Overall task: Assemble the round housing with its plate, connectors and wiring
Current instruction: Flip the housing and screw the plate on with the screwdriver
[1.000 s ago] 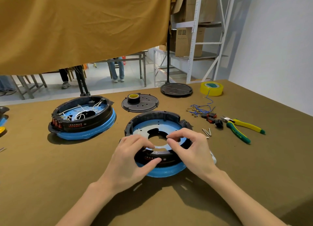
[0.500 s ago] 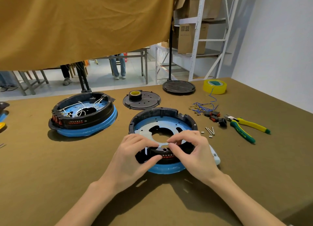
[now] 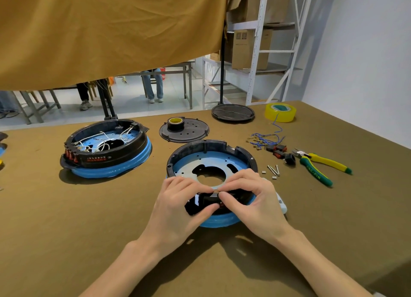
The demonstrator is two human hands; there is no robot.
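Left hand and right hand both curled, fingertips pinching near rim of round housing on worktop. Pinched part hidden by fingers; plate inside housing.

open tabletop left of housing, wired housing beyond, pliers and screws crowding right

The open housing sits centre, the wired housing left, pliers right (tape behind).
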